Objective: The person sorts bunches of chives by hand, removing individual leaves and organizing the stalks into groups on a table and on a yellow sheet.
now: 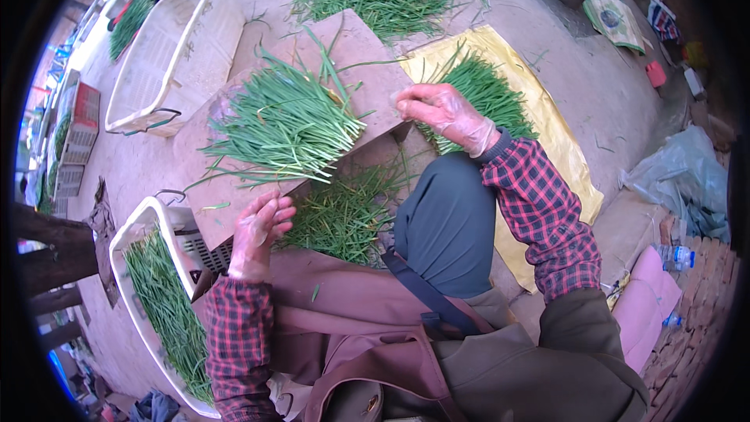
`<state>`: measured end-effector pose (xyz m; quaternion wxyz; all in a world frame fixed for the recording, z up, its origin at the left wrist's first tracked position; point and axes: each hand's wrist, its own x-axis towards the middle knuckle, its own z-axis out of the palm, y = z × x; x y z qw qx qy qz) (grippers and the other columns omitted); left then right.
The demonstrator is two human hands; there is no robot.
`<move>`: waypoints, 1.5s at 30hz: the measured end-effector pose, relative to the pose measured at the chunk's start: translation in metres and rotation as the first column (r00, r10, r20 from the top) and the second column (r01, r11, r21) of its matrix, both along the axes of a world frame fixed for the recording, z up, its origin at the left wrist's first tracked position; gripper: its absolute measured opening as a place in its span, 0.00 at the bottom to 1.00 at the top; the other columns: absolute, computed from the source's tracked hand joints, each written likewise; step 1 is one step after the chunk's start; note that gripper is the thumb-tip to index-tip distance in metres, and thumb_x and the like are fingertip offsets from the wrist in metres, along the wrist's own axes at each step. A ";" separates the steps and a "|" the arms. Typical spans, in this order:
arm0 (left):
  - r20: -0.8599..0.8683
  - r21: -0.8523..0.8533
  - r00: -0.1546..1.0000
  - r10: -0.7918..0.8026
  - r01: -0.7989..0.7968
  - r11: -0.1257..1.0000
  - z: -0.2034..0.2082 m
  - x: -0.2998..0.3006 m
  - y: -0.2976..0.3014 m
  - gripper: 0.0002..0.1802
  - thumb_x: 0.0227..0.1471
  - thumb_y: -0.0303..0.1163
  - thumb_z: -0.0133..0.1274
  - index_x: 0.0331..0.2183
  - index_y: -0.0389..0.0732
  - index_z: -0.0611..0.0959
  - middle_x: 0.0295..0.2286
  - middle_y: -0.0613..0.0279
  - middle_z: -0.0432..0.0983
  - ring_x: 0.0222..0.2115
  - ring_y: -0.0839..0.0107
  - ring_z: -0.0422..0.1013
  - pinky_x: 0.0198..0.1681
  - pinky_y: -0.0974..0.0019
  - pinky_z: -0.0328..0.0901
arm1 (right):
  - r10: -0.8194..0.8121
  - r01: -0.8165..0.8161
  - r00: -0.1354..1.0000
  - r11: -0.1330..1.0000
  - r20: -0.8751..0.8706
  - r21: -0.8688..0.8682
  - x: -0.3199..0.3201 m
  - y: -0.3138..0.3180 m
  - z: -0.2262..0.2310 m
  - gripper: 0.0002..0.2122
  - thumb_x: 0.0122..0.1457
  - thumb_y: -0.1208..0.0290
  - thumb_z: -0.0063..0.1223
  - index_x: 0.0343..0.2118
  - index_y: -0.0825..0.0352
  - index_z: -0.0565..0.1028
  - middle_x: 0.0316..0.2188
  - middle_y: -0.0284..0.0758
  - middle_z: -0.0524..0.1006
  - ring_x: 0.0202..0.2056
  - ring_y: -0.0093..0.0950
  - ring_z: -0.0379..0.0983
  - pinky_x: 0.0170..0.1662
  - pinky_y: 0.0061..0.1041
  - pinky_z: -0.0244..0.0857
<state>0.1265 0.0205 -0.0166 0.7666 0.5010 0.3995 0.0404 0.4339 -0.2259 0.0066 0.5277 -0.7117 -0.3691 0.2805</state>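
One board (381,87), yellow sheet (553,121) — two wire-handled crates (207,51) (117,248)

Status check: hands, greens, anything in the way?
Left hand at near side of green stalks, right hand to their right; grip unclear on both. Stalks heaped on board, some straying. Nothing seen blocking either hand.

No lettering can be read (green-patterned sack (614,23) included).

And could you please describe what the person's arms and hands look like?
Red-and-black checked sleeves cover both forearms; a dark sleeve shows above the right one. The left hand and right hand seem to wear thin, clear gloves.
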 end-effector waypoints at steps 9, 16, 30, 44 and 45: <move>0.044 -0.212 0.988 0.146 -0.133 0.968 -0.076 0.012 -0.002 0.25 0.58 0.41 0.57 0.50 0.35 0.72 0.47 0.47 0.75 0.44 0.58 0.76 0.43 0.59 0.74 | 0.245 0.011 0.870 0.858 0.428 -0.513 -0.027 0.124 -0.046 0.28 0.48 0.49 0.67 0.41 0.73 0.76 0.34 0.54 0.79 0.40 0.50 0.77 0.44 0.41 0.69; 0.062 -0.233 0.983 0.173 -0.155 0.960 -0.077 0.025 0.002 0.29 0.55 0.46 0.61 0.49 0.36 0.72 0.44 0.45 0.75 0.40 0.59 0.76 0.43 0.57 0.74 | -0.008 0.085 0.976 0.934 0.218 -0.347 -0.067 0.142 -0.113 0.29 0.42 0.55 0.73 0.40 0.74 0.76 0.34 0.50 0.80 0.40 0.46 0.78 0.45 0.39 0.70; 0.129 -0.255 0.960 0.248 -0.209 0.944 -0.086 -0.004 0.016 0.17 0.49 0.37 0.63 0.41 0.40 0.83 0.34 0.63 0.80 0.32 0.70 0.76 0.35 0.64 0.73 | -0.131 0.123 0.991 0.976 -0.037 -0.177 -0.135 0.142 -0.096 0.16 0.46 0.68 0.65 0.37 0.72 0.79 0.29 0.42 0.82 0.32 0.33 0.79 0.39 0.32 0.71; -0.053 -0.233 0.980 0.194 -0.201 0.951 -0.076 -0.018 0.007 0.30 0.50 0.41 0.64 0.52 0.42 0.75 0.43 0.61 0.79 0.41 0.62 0.76 0.44 0.51 0.69 | -0.341 0.360 0.555 0.921 0.759 0.151 -0.141 0.118 -0.078 0.22 0.49 0.68 0.64 0.47 0.70 0.72 0.47 0.47 0.71 0.47 0.46 0.69 0.47 0.41 0.66; -0.078 -0.233 0.964 0.252 -0.264 0.936 -0.079 -0.021 0.009 0.27 0.49 0.42 0.65 0.49 0.42 0.77 0.40 0.61 0.80 0.39 0.63 0.76 0.41 0.52 0.69 | -0.374 0.341 0.543 0.916 0.751 0.210 -0.152 0.115 -0.070 0.21 0.50 0.69 0.63 0.47 0.70 0.73 0.45 0.47 0.72 0.46 0.46 0.70 0.47 0.40 0.67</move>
